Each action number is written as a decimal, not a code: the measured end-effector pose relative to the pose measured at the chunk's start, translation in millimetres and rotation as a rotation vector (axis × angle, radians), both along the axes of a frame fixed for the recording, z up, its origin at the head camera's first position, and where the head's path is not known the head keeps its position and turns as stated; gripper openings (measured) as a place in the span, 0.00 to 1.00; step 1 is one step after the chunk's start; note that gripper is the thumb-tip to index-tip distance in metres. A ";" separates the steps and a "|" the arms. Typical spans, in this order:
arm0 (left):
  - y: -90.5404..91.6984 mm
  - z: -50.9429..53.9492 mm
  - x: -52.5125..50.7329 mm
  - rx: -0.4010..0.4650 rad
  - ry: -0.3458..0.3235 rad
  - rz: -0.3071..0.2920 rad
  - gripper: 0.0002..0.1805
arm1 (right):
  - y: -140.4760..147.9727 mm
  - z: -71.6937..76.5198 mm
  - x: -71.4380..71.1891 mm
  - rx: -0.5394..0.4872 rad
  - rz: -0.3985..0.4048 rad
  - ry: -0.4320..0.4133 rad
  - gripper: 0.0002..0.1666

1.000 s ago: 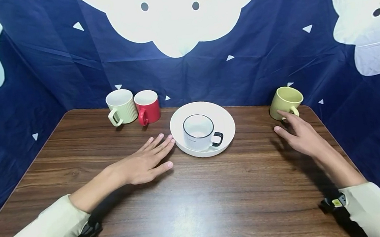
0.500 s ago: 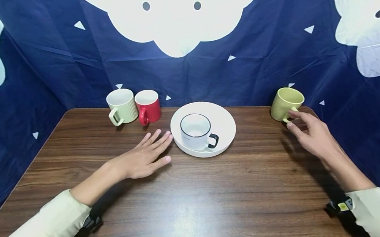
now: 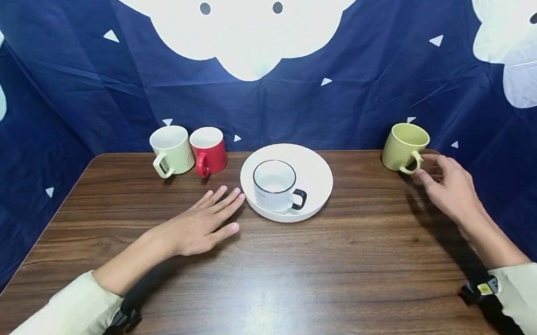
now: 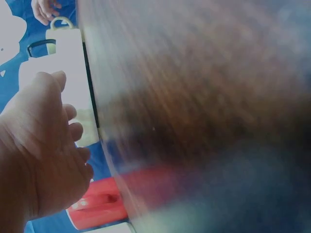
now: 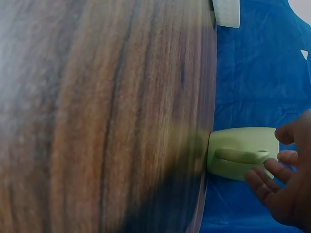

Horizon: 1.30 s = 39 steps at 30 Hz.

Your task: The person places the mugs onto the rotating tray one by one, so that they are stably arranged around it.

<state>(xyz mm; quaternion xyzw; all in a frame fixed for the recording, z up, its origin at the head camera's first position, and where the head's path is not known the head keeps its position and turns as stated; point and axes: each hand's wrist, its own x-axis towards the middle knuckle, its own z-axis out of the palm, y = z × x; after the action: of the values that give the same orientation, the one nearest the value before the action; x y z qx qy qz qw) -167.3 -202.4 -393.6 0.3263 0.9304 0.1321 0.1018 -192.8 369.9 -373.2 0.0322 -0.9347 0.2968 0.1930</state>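
Counting through the head camera, I get four mugs, one dish and two hands on my feed. The pale ribbed mug (image 3: 178,153) and the red mug (image 3: 215,154) stand side by side near the far edge of the wooden table (image 3: 357,277), left of centre. The white mug (image 3: 271,199), with its black rim and one black handle, sits inside the single white dish (image 3: 316,171). The fourth, the yellow-green mug (image 3: 395,150), stands upright by the far right corner, its handle (image 5: 238,155) turned to the near side, toward the right hand.

I see the left hand (image 3: 200,228) stretched palm down, fingers spread and straight, thumb angled off to the side. It has hold of nothing; its fingertips lie just beside the dish's rim, and I can't tell whether they touch it.

The right hand (image 3: 451,187) reaches forward from the right, thumb and forefinger at the yellow-green mug's handle. From its wrist camera, I find the fingers (image 5: 262,187) bent, with small gaps between them, partly in front of the mug. Whether they actually pinch the handle, I can't tell.
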 end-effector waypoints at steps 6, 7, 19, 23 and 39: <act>1.4 -0.2 5.0 0.013 0.003 -0.020 0.40 | 0.7 -0.6 -5.2 -0.042 -0.086 -0.097 0.29; 1.5 -0.4 5.4 0.015 0.003 -0.023 0.40 | 0.5 -1.3 -6.4 -0.063 -0.093 -0.119 0.30; 2.0 -1.7 3.3 0.015 0.015 -0.029 0.40 | 1.9 -5.4 -23.0 -0.359 -0.067 -0.281 0.29; 0.9 -2.4 1.7 0.012 0.014 -0.017 0.41 | 0.7 -7.7 -28.8 -0.482 -0.046 -0.290 0.23; -1.9 -2.8 -7.7 0.016 0.034 0.028 0.40 | -3.4 -13.5 -39.3 -0.778 0.046 -0.302 0.16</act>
<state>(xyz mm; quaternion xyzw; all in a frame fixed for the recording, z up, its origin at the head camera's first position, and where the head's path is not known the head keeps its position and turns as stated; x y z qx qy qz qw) -175.0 -204.2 -396.4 0.3162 0.9354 0.1356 0.0816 -232.2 366.5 -386.7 -0.0659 -0.7699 0.6332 0.0448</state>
